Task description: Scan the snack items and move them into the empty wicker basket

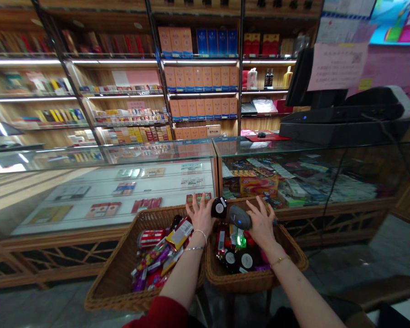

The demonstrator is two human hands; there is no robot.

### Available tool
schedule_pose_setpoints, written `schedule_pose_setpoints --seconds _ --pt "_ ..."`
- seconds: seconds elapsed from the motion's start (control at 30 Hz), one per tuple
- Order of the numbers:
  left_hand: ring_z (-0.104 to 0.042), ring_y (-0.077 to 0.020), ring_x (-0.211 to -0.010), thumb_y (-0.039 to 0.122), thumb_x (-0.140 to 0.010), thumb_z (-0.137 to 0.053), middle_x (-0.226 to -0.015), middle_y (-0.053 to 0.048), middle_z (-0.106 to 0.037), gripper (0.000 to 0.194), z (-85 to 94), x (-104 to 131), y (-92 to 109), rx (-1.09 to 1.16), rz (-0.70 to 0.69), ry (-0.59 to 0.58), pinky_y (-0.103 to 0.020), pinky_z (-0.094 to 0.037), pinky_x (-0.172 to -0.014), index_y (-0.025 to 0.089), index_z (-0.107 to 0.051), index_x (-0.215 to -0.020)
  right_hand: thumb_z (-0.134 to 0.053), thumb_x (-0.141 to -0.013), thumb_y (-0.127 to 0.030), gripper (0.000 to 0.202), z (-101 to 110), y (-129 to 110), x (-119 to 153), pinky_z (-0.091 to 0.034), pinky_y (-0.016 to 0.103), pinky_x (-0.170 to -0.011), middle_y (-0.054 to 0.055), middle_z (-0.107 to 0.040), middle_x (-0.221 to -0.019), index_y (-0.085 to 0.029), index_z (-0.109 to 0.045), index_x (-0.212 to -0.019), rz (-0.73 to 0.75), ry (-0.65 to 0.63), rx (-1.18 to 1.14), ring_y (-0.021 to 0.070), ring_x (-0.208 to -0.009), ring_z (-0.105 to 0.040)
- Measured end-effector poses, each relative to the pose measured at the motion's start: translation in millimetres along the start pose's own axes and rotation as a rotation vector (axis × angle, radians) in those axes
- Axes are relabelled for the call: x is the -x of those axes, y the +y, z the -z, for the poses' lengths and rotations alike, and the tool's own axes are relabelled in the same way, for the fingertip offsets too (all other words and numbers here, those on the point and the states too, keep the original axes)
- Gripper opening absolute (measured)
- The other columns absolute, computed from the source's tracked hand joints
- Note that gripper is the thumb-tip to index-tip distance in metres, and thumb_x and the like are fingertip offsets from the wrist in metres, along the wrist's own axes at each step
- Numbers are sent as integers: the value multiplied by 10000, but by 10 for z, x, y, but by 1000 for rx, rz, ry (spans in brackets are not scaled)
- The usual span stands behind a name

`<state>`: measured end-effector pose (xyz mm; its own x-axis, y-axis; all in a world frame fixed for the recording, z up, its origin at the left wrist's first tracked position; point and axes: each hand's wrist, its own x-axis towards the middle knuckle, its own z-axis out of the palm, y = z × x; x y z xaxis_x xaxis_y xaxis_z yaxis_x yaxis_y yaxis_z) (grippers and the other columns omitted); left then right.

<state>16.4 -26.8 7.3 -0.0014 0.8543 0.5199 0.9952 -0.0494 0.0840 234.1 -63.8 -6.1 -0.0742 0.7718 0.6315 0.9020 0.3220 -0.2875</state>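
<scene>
My left hand (201,219) is over the inner side of the left wicker basket (112,269), closed on a black round package (219,207) with a white label. My right hand (260,225), above the right wicker basket (295,255), grips a grey barcode scanner (239,217) with a small blue light. The scanner's head points toward the labelled package, a small gap apart. Colourful snack packs, including a yellow bar (179,234) and a red-and-white striped pack (151,238), fill the left basket. Similar black round packages (246,261) lie in the right one.
Behind the baskets stands a glass display counter (177,152) with boxes inside. A monitor (299,77) and dark till equipment (328,132) sit on its right part. Shelves (201,94) of boxed goods line the wall. A dark cable (333,187) hangs down the counter front.
</scene>
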Motion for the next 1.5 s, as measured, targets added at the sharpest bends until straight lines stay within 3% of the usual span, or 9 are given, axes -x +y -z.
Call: schedule_pose_setpoints --seconds 0.4,1.03,1.5 --pt "-105 -404 -1527 392 -624 -860 -1618 -23 -353 772 -19 -18 -9 -3 0 -14 -718 -48 -1184 387 -574 -1341 -529 -707 -76 306 32 -26 -7 -149 609 -1159 49 -618 -1392 -217 -708 -911 -15 -3 -26 314 -1477 -286" --pt "-103 -404 -1527 316 -613 -874 -1622 -3 -344 820 5 1 2 0 -1 -3 -714 -57 -1188 414 -550 -1360 -540 -690 -77 309 3 13 13 -133 609 -1162 43 -634 -1372 -217 -705 -911 26 22 -39 311 -1468 -296" --pt "-100 -408 -1526 347 -640 -857 -1628 -3 -331 775 -11 0 -4 -3 5 -7 -711 -38 -1191 397 -564 -1355 -522 -733 -73 353 -30 24 7 -127 572 -1155 22 -611 -1403 -236 -733 -964 -45 92 -28 308 -1454 -310"
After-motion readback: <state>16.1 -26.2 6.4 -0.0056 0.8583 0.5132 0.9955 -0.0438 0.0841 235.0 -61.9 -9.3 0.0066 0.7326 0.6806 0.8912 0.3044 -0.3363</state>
